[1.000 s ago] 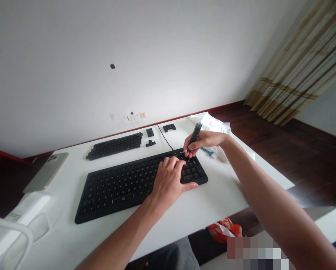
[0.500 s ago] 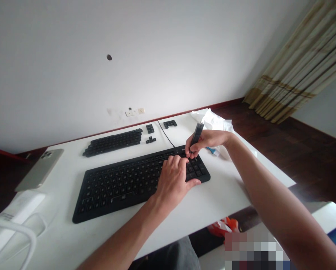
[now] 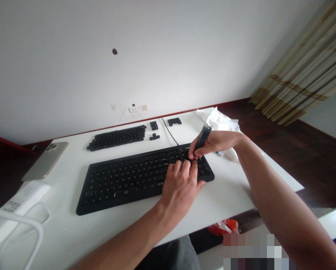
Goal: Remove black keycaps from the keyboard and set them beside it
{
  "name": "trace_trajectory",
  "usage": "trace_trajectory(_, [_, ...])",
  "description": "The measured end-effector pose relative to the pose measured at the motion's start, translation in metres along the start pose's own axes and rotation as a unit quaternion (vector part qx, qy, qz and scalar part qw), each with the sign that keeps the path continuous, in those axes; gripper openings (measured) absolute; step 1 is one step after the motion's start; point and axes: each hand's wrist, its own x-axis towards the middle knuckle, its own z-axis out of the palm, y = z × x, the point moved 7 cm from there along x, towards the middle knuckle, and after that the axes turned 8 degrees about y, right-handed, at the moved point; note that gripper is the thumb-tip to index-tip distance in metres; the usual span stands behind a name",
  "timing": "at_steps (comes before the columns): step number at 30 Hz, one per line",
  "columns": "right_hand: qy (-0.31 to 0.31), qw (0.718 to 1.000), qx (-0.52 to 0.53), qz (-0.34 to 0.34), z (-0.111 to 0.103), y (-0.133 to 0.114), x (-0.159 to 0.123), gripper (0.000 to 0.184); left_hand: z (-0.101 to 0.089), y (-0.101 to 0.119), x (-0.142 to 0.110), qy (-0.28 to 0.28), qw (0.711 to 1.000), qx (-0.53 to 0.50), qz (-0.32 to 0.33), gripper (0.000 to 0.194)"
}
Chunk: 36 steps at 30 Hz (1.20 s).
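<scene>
A black keyboard [image 3: 123,180] lies on the white table with its key plate bare of many caps. My right hand [image 3: 203,147] is closed around an upright black stick-shaped tool [image 3: 203,138], its lower end down at the number pad; my fingers hide the tip. Across the right part of the keyboard lies my left hand [image 3: 180,180], palm down, fingers stretched toward the number pad and thumb out along the front edge. Behind the keyboard, removed black keycaps [image 3: 117,137] sit in rows, with smaller groups of keycaps [image 3: 154,125] beside them.
White crumpled plastic [image 3: 222,122] lies at the table's back right. On the left are a phone [image 3: 45,161], a white power strip [image 3: 16,210] and a white cable [image 3: 38,232]. The keyboard cable [image 3: 169,131] runs back toward the wall. An orange-and-white bag [image 3: 224,227] shows below the table.
The tool and my right hand have shifted slightly toward the near side of the number pad. My left fingers have spread further right over the keys. The whole view has also shifted a little.
</scene>
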Motion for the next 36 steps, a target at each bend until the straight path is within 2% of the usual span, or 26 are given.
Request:
trace_trajectory(5, [0.011, 0.996, -0.078, -0.029, 0.001, -0.011, -0.005, 0.035, 0.0, 0.001, -0.001, 0.0, 1.0, 0.005, 0.002, 0.055])
trace_trajectory(10, [0.014, 0.994, -0.101, -0.048, 0.008, -0.02, -0.011, 0.034, 0.001, 0.001, -0.002, -0.002, 1.0, 0.011, 0.004, 0.057])
trace_trajectory(15, [0.008, 0.996, -0.079, -0.035, 0.006, -0.016, -0.012, 0.034, 0.001, 0.002, -0.004, 0.005, 1.0, 0.022, 0.008, 0.058])
trace_trajectory(24, [-0.039, 0.999, -0.015, -0.013, -0.005, 0.003, -0.006, 0.04, 0.003, 0.001, -0.005, 0.006, 1.0, 0.017, 0.015, 0.056])
trace_trajectory(28, [-0.012, 1.0, -0.016, -0.006, -0.004, 0.0, -0.005, 0.039, 0.001, 0.001, -0.004, 0.005, 1.0, 0.014, 0.013, 0.059])
trace_trajectory(36, [0.047, 0.991, -0.122, -0.044, 0.006, -0.021, -0.008, 0.028, 0.0, 0.003, -0.003, -0.003, 1.0, 0.014, 0.018, 0.067])
